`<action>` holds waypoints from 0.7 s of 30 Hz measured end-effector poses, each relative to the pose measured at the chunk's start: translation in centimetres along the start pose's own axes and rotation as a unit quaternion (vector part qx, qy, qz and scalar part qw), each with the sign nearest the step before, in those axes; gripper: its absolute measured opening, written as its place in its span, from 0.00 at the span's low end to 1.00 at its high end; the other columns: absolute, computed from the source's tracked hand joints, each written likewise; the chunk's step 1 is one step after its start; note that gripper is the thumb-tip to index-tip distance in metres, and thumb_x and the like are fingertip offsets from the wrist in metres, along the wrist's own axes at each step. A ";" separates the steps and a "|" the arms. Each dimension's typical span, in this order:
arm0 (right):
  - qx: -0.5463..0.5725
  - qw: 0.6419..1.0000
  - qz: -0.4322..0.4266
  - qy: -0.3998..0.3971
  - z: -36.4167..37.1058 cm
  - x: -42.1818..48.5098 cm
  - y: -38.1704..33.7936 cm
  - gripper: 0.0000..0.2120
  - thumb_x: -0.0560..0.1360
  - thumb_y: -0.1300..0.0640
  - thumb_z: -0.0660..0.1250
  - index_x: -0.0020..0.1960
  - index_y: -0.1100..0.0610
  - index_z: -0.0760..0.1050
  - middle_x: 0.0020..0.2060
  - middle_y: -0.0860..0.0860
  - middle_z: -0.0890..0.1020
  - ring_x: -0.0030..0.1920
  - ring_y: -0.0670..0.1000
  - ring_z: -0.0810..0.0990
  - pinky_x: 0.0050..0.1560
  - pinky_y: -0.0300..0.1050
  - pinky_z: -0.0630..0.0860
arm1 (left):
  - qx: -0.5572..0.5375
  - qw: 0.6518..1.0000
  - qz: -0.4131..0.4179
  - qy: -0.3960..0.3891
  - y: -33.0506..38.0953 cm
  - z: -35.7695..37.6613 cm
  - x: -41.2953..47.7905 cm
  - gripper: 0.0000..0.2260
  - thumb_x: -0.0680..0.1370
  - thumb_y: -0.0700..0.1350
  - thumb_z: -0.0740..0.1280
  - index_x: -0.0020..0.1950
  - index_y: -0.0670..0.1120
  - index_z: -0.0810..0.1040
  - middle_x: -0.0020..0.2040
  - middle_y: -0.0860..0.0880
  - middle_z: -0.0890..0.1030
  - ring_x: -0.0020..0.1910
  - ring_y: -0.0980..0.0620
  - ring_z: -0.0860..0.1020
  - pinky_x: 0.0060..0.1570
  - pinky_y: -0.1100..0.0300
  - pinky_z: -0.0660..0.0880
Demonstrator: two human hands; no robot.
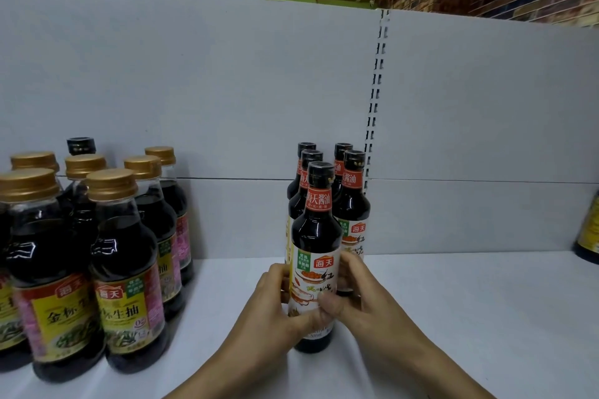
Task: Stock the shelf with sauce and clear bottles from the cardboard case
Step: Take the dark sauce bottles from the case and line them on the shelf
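Observation:
A dark sauce bottle (316, 236) with a black cap and a white label stands upright on the white shelf (453, 301), at the front of a small group of like bottles (351, 201). My left hand (275, 304) grips its lower body from the left, thumb across the label. From the right, my right hand (359, 295) wraps the same bottle, fingers curled behind it. The cardboard case is out of view.
Several larger dark bottles with gold caps (126, 269) crowd the shelf's left side. A dark bottle (588, 236) shows partly at the right edge. Grey back panels and a slotted upright (376, 91) stand behind. Bare shelf lies between the groups.

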State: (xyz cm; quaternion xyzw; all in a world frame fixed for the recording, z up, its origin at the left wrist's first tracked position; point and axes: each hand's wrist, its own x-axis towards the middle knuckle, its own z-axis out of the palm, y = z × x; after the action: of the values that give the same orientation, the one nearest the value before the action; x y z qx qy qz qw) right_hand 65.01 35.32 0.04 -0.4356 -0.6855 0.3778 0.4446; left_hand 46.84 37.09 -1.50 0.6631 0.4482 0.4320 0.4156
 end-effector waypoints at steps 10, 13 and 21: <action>-0.005 1.000 -0.008 0.024 0.4 -0.2 -0.3 0.20 0.80 0.57 0.69 0.67 0.42 0.69 0.56 0.31 0.82 0.58 0.35 0.81 0.53 0.31 0.79 | 0.002 1.000 -0.002 0.008 0.1 0.4 0.0 0.24 0.73 0.49 0.79 0.64 0.57 0.72 0.60 0.59 0.81 0.59 0.61 0.80 0.63 0.55 0.80; -0.009 0.999 -0.013 0.028 0.4 0.0 -0.3 0.20 0.80 0.59 0.69 0.68 0.45 0.69 0.56 0.32 0.83 0.58 0.35 0.82 0.53 0.32 0.79 | 0.021 0.999 0.016 0.022 -0.2 0.4 0.3 0.23 0.73 0.51 0.78 0.63 0.59 0.72 0.61 0.58 0.77 0.59 0.62 0.78 0.54 0.66 0.80; -0.006 0.999 -0.018 0.035 0.5 0.2 0.1 0.21 0.80 0.57 0.69 0.70 0.46 0.69 0.58 0.34 0.83 0.60 0.37 0.82 0.55 0.33 0.79 | 0.029 0.999 0.030 0.026 -0.6 0.6 0.6 0.24 0.73 0.53 0.78 0.64 0.60 0.70 0.62 0.58 0.76 0.60 0.62 0.78 0.53 0.66 0.80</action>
State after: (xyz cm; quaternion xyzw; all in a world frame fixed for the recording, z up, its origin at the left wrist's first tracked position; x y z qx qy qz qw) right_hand 64.53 35.48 -0.18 -0.4386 -0.6798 0.3502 0.4721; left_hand 47.36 37.69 -2.06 0.6767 0.4512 0.4483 0.3709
